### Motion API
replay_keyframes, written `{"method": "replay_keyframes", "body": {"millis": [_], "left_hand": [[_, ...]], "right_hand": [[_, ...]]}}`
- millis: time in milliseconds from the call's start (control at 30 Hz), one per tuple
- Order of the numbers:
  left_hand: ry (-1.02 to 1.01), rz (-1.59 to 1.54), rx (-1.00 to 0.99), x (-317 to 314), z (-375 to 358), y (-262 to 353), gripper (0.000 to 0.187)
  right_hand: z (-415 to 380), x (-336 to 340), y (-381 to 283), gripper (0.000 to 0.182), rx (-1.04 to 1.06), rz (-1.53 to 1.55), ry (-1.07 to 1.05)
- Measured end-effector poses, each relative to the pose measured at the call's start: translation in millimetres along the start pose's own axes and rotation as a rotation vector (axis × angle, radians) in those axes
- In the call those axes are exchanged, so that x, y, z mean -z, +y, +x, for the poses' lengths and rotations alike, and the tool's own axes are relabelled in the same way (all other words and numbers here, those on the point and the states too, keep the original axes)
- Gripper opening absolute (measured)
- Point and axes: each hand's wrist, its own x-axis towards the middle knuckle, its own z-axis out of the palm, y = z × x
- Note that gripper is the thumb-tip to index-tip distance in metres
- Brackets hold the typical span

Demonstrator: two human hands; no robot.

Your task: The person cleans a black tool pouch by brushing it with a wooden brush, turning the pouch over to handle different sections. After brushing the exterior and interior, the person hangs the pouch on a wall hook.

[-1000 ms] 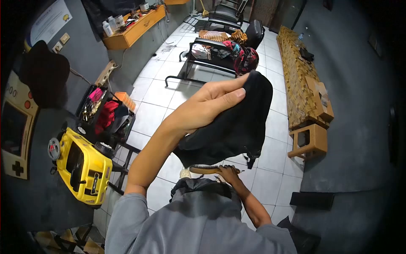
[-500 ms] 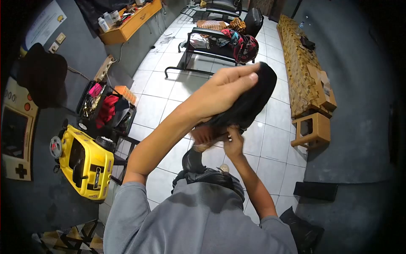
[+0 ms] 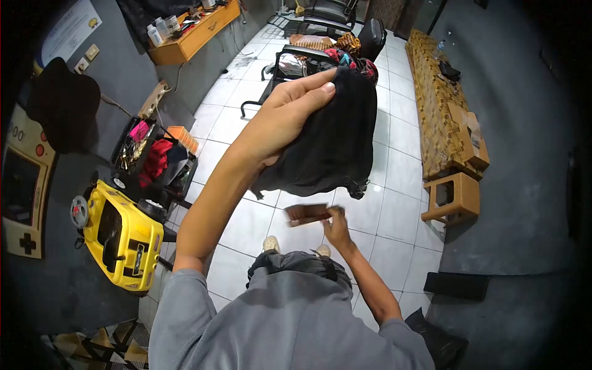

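My left hand (image 3: 296, 114) is raised in front of me, pinching the upper left corner of a black cloth drawstring pouch (image 3: 330, 135). The pouch hangs with its corded end downward, and a knotted cord shows at its lower right. Below it, my right hand (image 3: 337, 228) grips the right end of a brown, flat, oblong object (image 3: 306, 214). Motion blurs that object, so its exact kind cannot be made out. A gap with floor tiles showing separates it from the pouch.
A yellow toy car (image 3: 123, 237) and a black cart (image 3: 163, 157) stand at left. Black chairs (image 3: 308, 52) with cloths are ahead. Along the right wall are a woven-covered bench (image 3: 431, 105), a brown stool (image 3: 453, 197) and a black bag (image 3: 435, 339).
The pouch has moved left and now hangs spread out. My right hand has come down away from its lower edge, and the brown object is now apart from the pouch.
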Motion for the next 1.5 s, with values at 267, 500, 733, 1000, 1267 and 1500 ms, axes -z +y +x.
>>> {"method": "replay_keyframes", "body": {"millis": [267,500,733,1000,1267,1500], "left_hand": [[-0.010,-0.090,-0.034,-37.9,-11.5,8.3,0.042],[0.196,-0.227,-0.110,-25.9,-23.6,15.9,0.041],[0.199,-0.127,-0.065,-7.0,-20.7,5.0,0.042],[0.022,-0.055,-0.026,-34.5,-25.7,1.8,0.042],[0.280,-0.234,-0.194,-25.9,-27.1,16.4,0.041],[0.324,-0.156,-0.163,-4.8,-25.3,18.8,0.043]], "right_hand": [[64.0,-30.6,-25.6,0.027,-0.128,0.191,0.275],[-77.0,-89.0,63.0,0.035,-0.057,-0.519,-0.516],[-6.1,-9.0,5.7,0.028,0.151,-0.056,-0.228],[94.0,28.8,-73.1,0.020,-0.124,0.578,0.209],[-18.4,-50.1,17.1,0.024,0.093,-0.231,-0.406],[-69.6,-15.0,37.2,0.029,-0.313,-0.134,-0.494]]}}
